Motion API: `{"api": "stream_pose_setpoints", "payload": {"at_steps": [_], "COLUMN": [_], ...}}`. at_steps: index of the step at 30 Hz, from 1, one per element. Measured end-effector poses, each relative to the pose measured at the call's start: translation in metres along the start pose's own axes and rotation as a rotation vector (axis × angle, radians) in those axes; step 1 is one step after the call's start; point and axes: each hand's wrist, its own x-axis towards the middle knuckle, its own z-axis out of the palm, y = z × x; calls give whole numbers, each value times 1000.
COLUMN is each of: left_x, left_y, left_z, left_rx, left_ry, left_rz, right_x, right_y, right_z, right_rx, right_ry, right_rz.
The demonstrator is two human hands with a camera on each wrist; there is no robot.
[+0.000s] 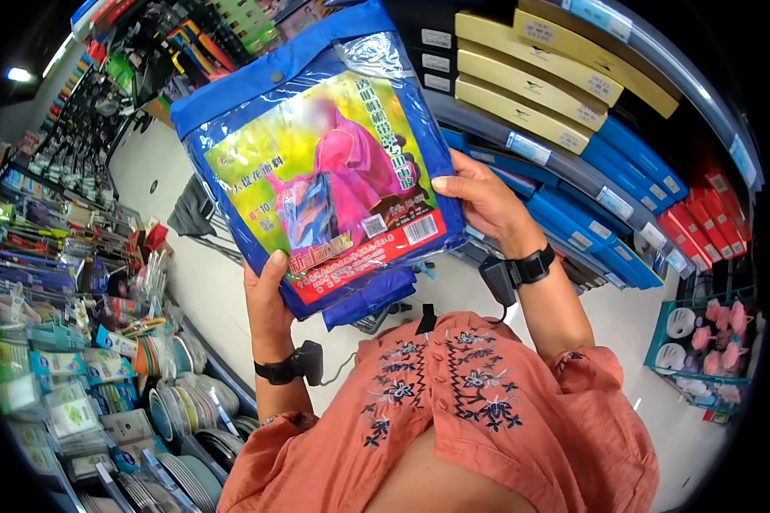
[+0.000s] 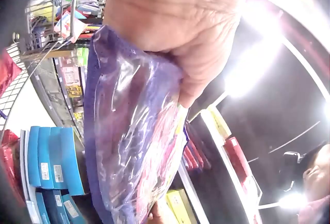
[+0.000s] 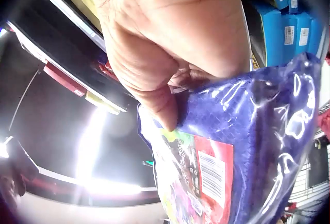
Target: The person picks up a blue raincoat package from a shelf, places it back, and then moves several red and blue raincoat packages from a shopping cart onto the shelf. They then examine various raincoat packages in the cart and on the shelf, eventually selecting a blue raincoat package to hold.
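Note:
A packaged rain poncho [image 1: 334, 171] in a clear-fronted blue pouch is held up in front of the body, its printed picture of a pink hooded cape facing the head camera. The left hand [image 1: 268, 299] grips its lower left corner, thumb on the front and fingers behind. On the right edge the right hand [image 1: 488, 201] pinches it the same way, the thumb near the barcode. The left wrist view shows the pouch [image 2: 134, 126] edge-on under the palm. In the right wrist view the thumb [image 3: 162, 113] presses the front beside the red label.
Shelves at the right carry yellow boxes [image 1: 530, 81], blue boxes [image 1: 633, 158] and red boxes [image 1: 701, 231]. Plates [image 1: 188, 406] and small packaged goods fill the left shelf. A teal basket [image 1: 659, 342] with pink items stands at the lower right. Below the pouch is another blue item [image 1: 372, 299].

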Motion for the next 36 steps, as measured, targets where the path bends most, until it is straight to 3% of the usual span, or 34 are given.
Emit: {"api": "stream_pose_setpoints", "payload": {"at_steps": [16,36], "left_x": [12,15], "left_y": [5,2], "left_z": [36,26], "left_rx": [-37,-31], "left_ry": [-31,-27], "left_rz": [31,2], "right_x": [-25,-23], "right_y": [-22,-20], "right_z": [-9,-15], "right_rx": [-13,-13], "right_ry": [75,56], "right_rz": [-87,-64]}}
